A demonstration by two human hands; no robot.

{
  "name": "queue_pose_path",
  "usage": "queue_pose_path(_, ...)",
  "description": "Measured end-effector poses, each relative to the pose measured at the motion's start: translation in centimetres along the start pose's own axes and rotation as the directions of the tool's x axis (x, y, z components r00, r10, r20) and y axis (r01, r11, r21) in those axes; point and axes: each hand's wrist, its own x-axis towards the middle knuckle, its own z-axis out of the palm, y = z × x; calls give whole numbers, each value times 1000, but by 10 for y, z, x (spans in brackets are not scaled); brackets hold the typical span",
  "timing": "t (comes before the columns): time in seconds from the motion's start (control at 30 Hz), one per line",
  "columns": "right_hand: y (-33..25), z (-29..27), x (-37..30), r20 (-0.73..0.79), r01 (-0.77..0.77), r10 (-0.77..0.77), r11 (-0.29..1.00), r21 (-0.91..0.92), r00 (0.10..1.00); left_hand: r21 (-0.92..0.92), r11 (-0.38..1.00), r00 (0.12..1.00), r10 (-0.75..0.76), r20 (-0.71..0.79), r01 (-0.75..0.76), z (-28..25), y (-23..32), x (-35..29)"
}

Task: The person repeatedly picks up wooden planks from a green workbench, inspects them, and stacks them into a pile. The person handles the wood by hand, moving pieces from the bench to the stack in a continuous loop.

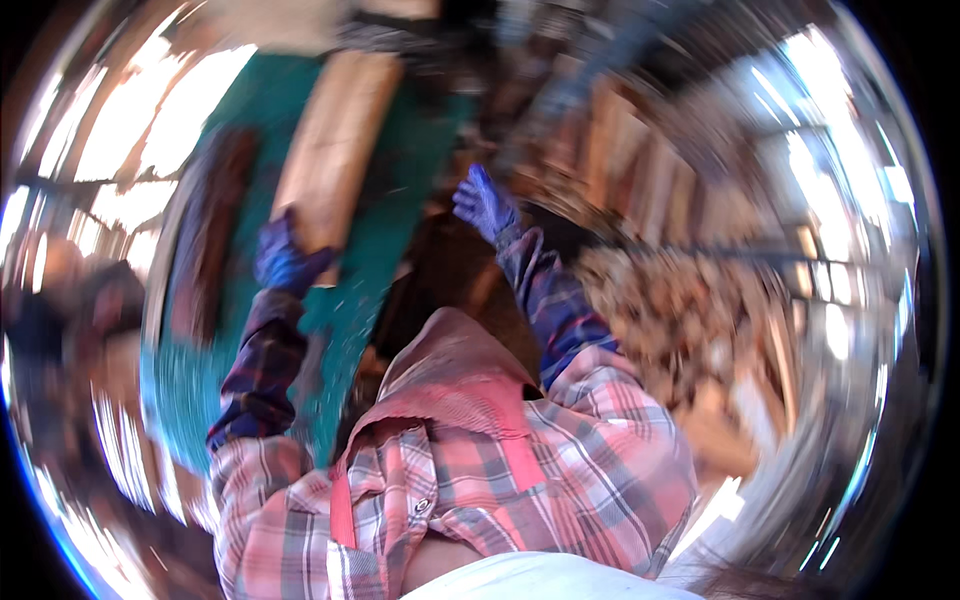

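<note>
Clearly outstretched, left hand [288,255] at a wooden plank [340,150] extending beyond its fingers, grip unclear, right hand [487,205] splayed, green tabletop [400,200] left of its fingers

The left hand [288,258], in a blue-purple glove, is at the near end of a pale plank [335,150]; blur hides whether it grips. The plank points to about eleven o'clock across a green tabletop [355,300]. A dark, blurred board [215,235] lies just beyond the left hand, between nine and ten. The right hand [486,203], similarly gloved, reaches toward twelve with fingers spread. Heaped wood pieces [665,310] fill three o'clock; boards [620,150] stand near half past one.
</note>
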Motion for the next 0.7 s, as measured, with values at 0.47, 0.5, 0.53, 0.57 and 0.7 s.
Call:
queue_pose_path(0.47, 455, 476, -99, 789, -128, 433, 898, -421, 436, -314, 666, 378, -680, -629, 676, -53, -91, -420)
queue_pose_path(0.5, 472, 516, -124, 694, -308, 571, 821, -480, 439, -359, 711, 306, -623, -720, 604, -53, -118, -423)
queue_pose_path(0.53, 487, 551, -129, 768, -353, 611, 773, -527, 191, -385, 724, 269, -609, -746, 572, -72, -149, -424)
queue_pose_path(0.57, 505, 586, -137, 781, -366, 619, 712, -600, -77, -402, 728, 233, -600, -765, 555, -95, -175, -421)
queue_pose_path(0.7, 500, 615, -131, 896, 15, 395, 916, -400, -203, -662, 573, 113, -709, -696, -483, -214, -319, -353)
